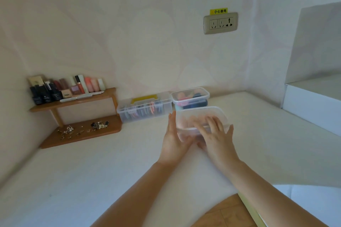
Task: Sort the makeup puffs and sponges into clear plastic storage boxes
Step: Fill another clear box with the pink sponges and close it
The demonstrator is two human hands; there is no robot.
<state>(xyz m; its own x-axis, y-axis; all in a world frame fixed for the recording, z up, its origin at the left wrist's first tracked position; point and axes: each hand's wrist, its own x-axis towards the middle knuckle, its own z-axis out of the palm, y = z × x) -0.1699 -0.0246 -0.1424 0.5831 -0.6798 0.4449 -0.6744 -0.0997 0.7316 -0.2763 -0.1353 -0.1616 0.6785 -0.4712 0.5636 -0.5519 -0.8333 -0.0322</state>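
Though blurred, hands flat-fingered on the clear box (189, 132): left hand (174, 137) against its side, right hand (215, 135) atop its lid (200, 113).

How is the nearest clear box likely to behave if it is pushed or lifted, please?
The box looks thin and translucent, so it is probably light and a little flexible. Its smooth plastic would likely slide easily on the white surface. Low and wide, it seems unlikely to tip under the right hand, which is flat on its lid.
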